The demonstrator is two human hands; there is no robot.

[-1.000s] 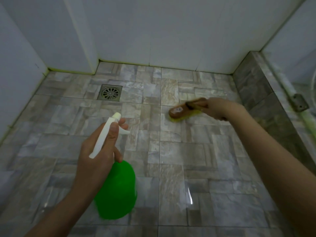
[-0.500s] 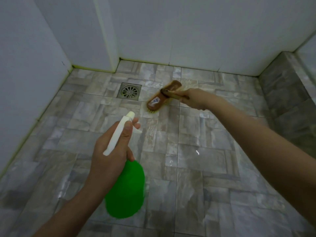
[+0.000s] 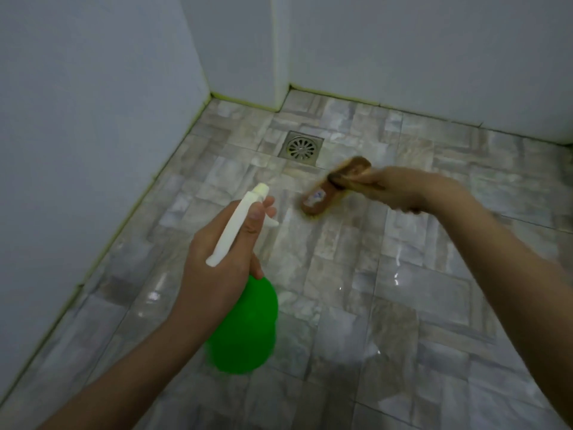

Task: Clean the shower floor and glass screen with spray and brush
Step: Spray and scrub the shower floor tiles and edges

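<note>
room: grey stone-pattern tiled shower floor (image 3: 412,293), wet and glossy, edged by plain pale walls (image 3: 93,119)
drain: square metal drain grate (image 3: 301,147) set in the tiles near the far corner
brush: brown wooden scrub brush with yellow bristles (image 3: 322,193), blurred, bristles down on the tiles just this side of the drain grate
right hand (image 3: 400,189): fingers curled tight round the brush's rear end
spray: green plastic spray bottle with white trigger head (image 3: 245,330), held above the floor, nozzle aimed at the far corner
left hand (image 3: 217,265): wrapped round the bottle's neck, fingertips hooked over the trigger
</note>
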